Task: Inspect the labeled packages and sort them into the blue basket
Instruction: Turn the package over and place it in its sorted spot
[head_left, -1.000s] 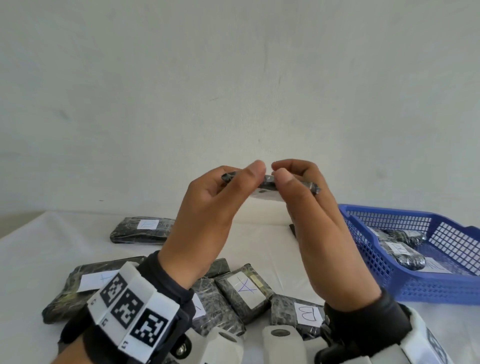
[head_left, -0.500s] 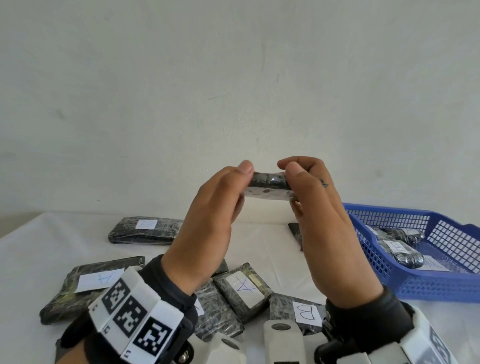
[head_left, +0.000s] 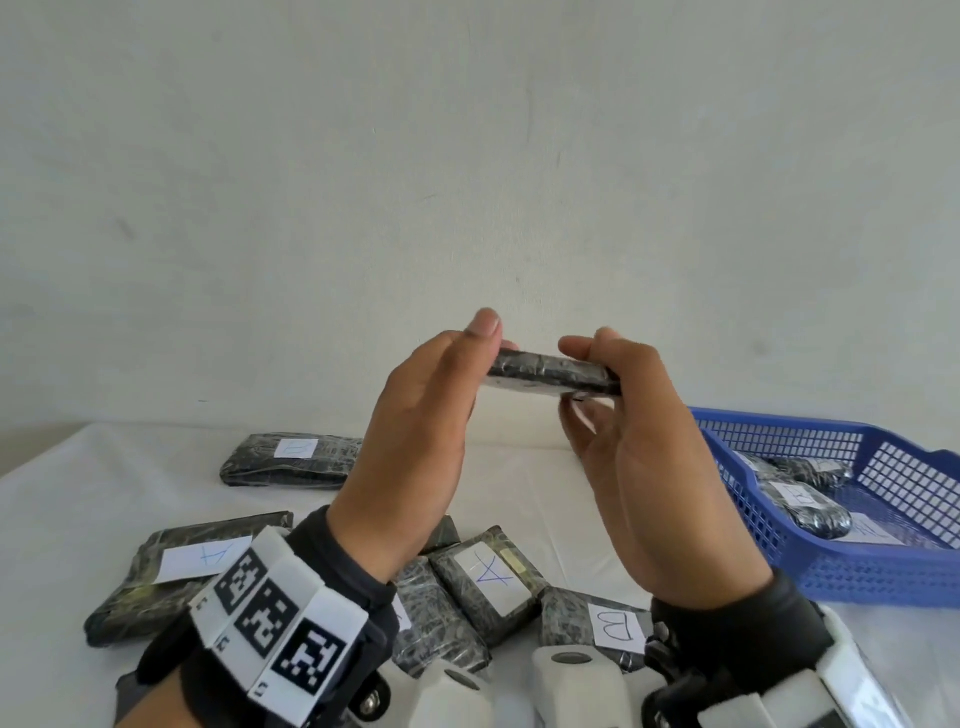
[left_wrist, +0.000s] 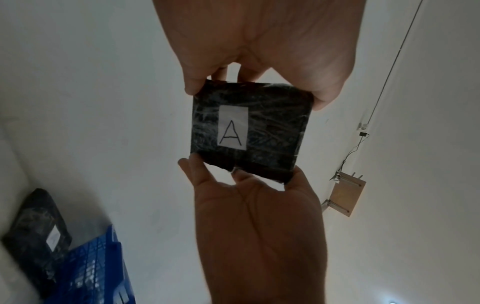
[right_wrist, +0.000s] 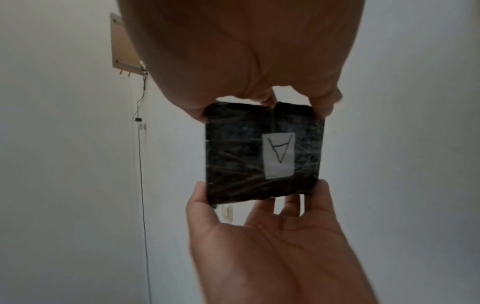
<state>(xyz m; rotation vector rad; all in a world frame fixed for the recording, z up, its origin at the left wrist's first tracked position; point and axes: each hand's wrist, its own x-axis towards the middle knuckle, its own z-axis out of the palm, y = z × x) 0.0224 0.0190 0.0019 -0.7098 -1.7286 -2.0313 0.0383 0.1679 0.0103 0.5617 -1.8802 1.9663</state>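
Note:
Both hands hold one small black wrapped package (head_left: 550, 371) edge-on at chest height above the table. My left hand (head_left: 488, 353) pinches its left end and my right hand (head_left: 597, 374) pinches its right end. The wrist views show its underside with a white label marked "A" (left_wrist: 232, 128). In the left wrist view my left hand (left_wrist: 249, 82) comes in from the top and my right hand (left_wrist: 241, 176) from below. The right wrist view shows the same package (right_wrist: 233, 154). The blue basket (head_left: 779, 535) stands on the table at the right.
Several labeled black packages lie on the white table under my hands: one marked "A" (head_left: 488, 574), one marked "B" (head_left: 615, 623), a longer "A" one (head_left: 197, 558) at the left and one farther back (head_left: 293, 460). More packages (head_left: 800, 501) lie in the basket.
My thumbs, which met over the middle of the package, have slid apart to its two ends. The package has turned a little, showing more of its long side.

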